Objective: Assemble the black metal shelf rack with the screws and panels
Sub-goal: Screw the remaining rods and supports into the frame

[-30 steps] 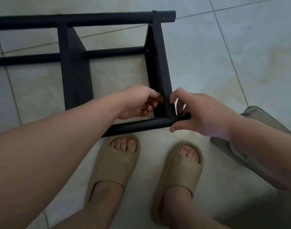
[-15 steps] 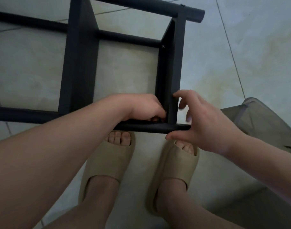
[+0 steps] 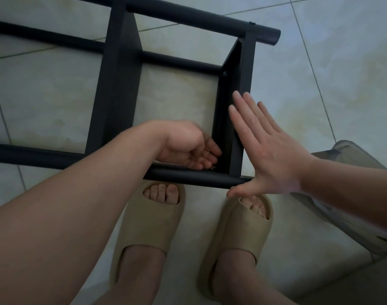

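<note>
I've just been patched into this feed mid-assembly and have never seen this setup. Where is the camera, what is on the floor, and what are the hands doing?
There is no machine here. A person wears one wide-angle camera on the head, and it looks down past their arms. The black metal rack lies on a tiled floor, with the person's feet in beige slippers just below it.

The right hand is flat with straight fingers and presses against the end panel. The left hand reaches into the corner where that panel meets the near tube. Its curled fingers are at a small brass-coloured screw, but I cannot tell whether they pinch it. Another screw already sits in the panel's far corner.
</note>
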